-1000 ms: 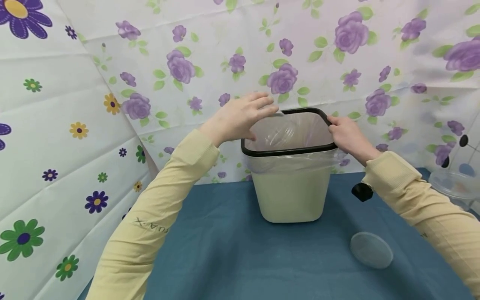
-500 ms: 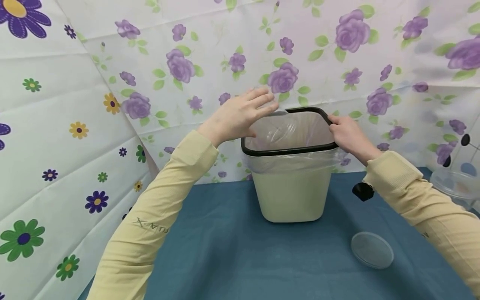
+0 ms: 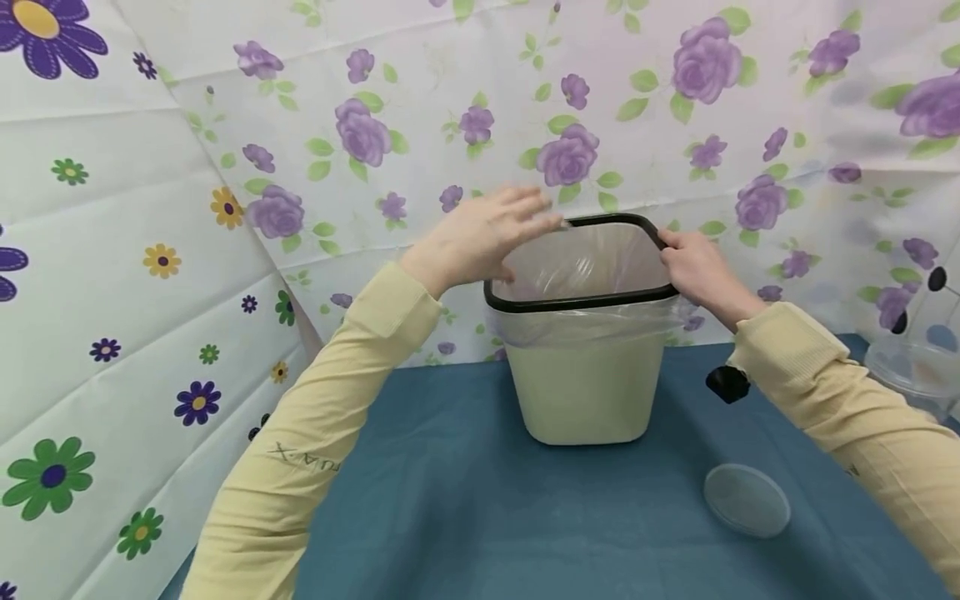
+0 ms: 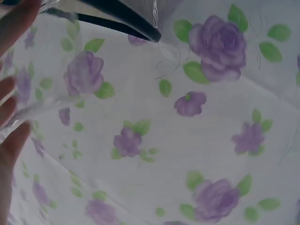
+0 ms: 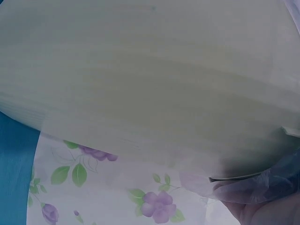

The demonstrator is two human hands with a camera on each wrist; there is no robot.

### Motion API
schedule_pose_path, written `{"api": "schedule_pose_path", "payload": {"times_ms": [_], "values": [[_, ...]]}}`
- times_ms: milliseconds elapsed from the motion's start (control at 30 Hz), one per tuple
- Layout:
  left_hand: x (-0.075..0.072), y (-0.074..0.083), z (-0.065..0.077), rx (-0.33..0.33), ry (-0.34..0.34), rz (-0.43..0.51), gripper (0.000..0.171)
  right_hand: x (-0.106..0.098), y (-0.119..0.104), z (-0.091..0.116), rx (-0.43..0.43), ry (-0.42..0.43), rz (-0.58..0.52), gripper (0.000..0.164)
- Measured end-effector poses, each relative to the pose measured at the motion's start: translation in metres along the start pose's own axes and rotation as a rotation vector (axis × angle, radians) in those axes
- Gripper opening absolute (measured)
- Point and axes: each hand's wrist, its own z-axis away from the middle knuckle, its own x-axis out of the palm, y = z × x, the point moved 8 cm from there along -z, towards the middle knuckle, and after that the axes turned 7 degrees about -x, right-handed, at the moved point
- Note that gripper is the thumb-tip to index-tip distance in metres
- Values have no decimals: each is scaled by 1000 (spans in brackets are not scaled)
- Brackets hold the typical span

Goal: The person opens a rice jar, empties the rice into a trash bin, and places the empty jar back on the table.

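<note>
A cream-coloured waste bin (image 3: pixel 588 387) stands on the blue cloth, with a black rim (image 3: pixel 581 303) around its mouth. A clear bin liner (image 3: pixel 581 265) lines the inside and hangs in a fold over the outside below the rim. At the back left corner, my left hand (image 3: pixel 487 233) is slightly blurred, its fingers extended and spread above the opening. Clear film runs by its fingers (image 4: pixel 18 140) in the left wrist view. My right hand (image 3: pixel 697 271) grips the right side of the rim, and the right wrist view shows it wrapped in clear film under the bin wall.
A round translucent disc (image 3: pixel 746 500) lies on the blue cloth (image 3: pixel 517 525) at front right. Beyond the right forearm stands a clear round container (image 3: pixel 911 371). A black faceted object (image 3: pixel 727 384) shows beside the right cuff. Flowered sheets (image 3: pixel 420 125) hang behind and left.
The left hand makes a small, blurred movement over the left rim, and the film seen beneath its fingers earlier hardly shows now. The right hand keeps its hold; the bin stays put.
</note>
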Motion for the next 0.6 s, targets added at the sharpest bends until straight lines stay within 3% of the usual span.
{"api": "schedule_pose_path", "payload": {"times_ms": [133, 433, 600], "values": [[-2, -12, -1, -97, 45, 101, 82, -3, 1, 1, -9, 8, -6, 48], [19, -44, 10, -467, -105, 346, 95, -3, 1, 0, -8, 24, 11, 48], [24, -51, 14, -545, -139, 381, 97, -1, 1, -1, -2, 17, 4, 48]]}}
